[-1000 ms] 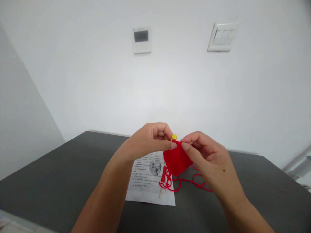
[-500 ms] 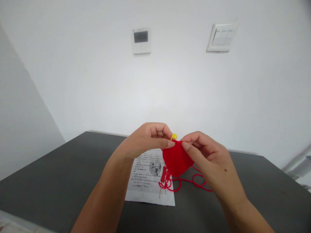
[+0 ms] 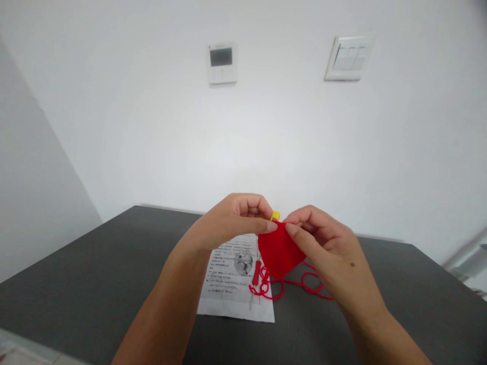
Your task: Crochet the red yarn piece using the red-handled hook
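Note:
Both my hands hold a small red crocheted piece above the table. My left hand pinches its upper left edge between thumb and fingers. At the upper right edge, the thumb and fingers of my right hand pinch the same piece. A yellow stitch marker sticks up from the top edge beside my left fingertips. Red yarn trails in loops on the table below. A slim tool with a red handle lies on the printed sheet; its exact kind is unclear.
The dark grey table stands against a white wall. On the wall are a small panel with a dark screen and a light switch.
My left hand and the crocheted piece have shifted slightly to the right, with the left thumb now closer to the right one. Both hands keep their pinch.

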### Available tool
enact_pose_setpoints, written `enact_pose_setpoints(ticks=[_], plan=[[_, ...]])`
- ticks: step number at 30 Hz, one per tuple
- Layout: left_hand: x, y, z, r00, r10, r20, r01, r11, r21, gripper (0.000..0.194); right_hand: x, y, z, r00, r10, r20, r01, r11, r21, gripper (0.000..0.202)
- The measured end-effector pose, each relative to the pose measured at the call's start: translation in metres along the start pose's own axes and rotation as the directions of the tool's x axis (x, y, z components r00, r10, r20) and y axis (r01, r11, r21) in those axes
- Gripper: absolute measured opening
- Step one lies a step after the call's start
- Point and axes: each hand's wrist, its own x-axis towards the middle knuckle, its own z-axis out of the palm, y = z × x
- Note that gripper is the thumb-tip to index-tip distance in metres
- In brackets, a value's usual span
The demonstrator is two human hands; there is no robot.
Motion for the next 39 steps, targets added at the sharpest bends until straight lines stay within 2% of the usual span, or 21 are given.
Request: enact_pose_setpoints(ticks=[9,27,33,39], plan=[[0.0018,-0.002,-0.0027,0.998,0.0,0.058,0.003,0.998,-0.059,0.021,-0.0009,-0.0003,0.0002,0.999,0.043,0.023,-0.044,0.997,0.061,0.016],[0.0028,-0.0012,-0.0032,0.998,0.044,0.048,-0.042,0.998,-0.042,0.021,-0.0021,-0.0042,0.0024,0.998,0.055,-0.001,-0.055,0.996,0.073,0.019],[0.0029,-0.002,-0.0021,0.998,0.039,0.045,-0.039,0.999,0.002,0.017,-0.0012,0.0,0.0008,0.999,0.02,0.039,-0.021,0.999,0.025,0.016],[0.0033,-0.0005,0.0,0.997,0.042,0.058,-0.045,0.997,0.06,0.016,-0.0026,0.0013,0.0001,0.999,-0.019,0.026,0.021,0.995,-0.093,0.012]])
